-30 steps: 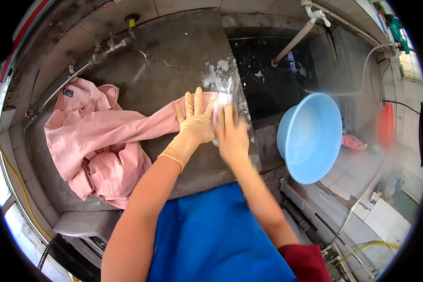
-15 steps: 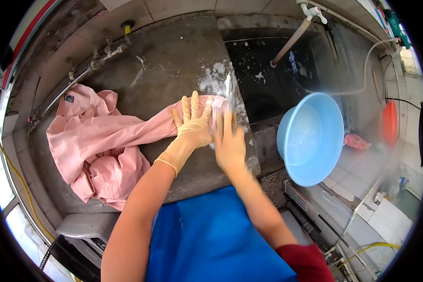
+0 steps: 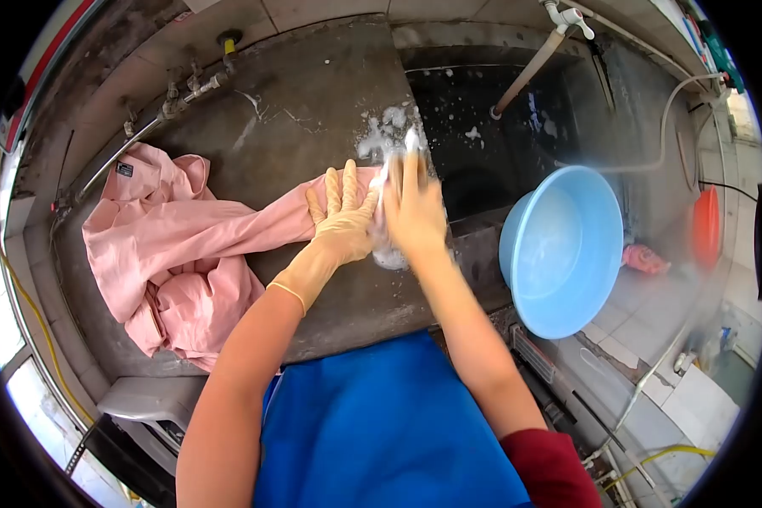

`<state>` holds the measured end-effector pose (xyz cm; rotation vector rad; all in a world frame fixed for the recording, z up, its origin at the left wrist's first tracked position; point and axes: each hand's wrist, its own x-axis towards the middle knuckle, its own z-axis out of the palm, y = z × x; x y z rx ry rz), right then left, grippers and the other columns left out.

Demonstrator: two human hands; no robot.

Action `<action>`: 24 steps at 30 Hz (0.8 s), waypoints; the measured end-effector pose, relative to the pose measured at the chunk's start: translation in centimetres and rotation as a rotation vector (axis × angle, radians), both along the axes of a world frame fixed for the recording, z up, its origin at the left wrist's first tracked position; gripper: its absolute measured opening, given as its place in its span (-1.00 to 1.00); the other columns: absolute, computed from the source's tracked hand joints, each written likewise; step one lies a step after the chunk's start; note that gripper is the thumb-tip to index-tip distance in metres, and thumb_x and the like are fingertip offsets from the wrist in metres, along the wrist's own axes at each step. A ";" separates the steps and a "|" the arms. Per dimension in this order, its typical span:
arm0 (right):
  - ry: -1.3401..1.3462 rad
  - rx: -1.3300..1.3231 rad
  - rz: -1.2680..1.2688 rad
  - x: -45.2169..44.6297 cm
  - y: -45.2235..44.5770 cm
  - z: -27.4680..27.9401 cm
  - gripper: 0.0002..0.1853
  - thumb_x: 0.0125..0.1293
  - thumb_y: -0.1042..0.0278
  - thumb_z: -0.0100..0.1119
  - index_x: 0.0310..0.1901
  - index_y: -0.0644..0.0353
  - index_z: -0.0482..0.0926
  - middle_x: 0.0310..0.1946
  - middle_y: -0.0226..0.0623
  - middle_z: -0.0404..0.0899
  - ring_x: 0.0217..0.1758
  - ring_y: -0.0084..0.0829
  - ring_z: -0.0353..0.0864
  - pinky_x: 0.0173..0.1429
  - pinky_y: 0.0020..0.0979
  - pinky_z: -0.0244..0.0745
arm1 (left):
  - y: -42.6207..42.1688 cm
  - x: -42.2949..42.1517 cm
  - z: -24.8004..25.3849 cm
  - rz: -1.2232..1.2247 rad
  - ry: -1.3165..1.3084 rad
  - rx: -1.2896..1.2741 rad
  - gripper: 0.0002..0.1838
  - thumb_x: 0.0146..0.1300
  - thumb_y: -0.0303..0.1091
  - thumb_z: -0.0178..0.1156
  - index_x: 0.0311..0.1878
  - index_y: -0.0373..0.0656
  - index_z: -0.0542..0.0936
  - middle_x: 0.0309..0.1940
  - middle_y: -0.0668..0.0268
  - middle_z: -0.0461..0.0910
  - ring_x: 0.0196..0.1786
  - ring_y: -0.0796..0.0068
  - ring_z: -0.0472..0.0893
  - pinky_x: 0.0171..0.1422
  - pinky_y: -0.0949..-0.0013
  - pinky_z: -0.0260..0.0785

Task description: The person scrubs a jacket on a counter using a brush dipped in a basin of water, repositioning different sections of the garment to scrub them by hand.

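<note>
Head view: left of the blue basin (image 3: 567, 254), a pink shirt (image 3: 173, 241) lies on the tabletop (image 3: 305, 102), the left hand (image 3: 345, 227) spread flat on its sleeve (image 3: 275, 222); the right hand (image 3: 419, 212) blurs, its grip I can't tell.

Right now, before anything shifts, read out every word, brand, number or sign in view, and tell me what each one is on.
No text is legible.
Dark neck label inside the pink long-sleeved shirt: pale marks, too small to read.
Light-blue basin: no lettering visible.
</note>
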<state>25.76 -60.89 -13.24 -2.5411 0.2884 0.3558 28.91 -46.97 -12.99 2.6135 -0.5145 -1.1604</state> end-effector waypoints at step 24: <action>-0.283 0.575 -0.324 -10.9 -4.5 4.5 -0.26 0.52 0.31 0.10 0.58 0.40 0.00 0.41 0.05 0.40 0.26 0.05 0.39 0.40 -0.08 0.31 | 0.1 3.6 -2.2 0.070 -0.625 -0.236 -0.50 0.23 -0.17 0.35 0.17 -0.14 0.47 0.22 0.02 0.55 0.22 -0.04 0.58 0.33 -0.05 0.36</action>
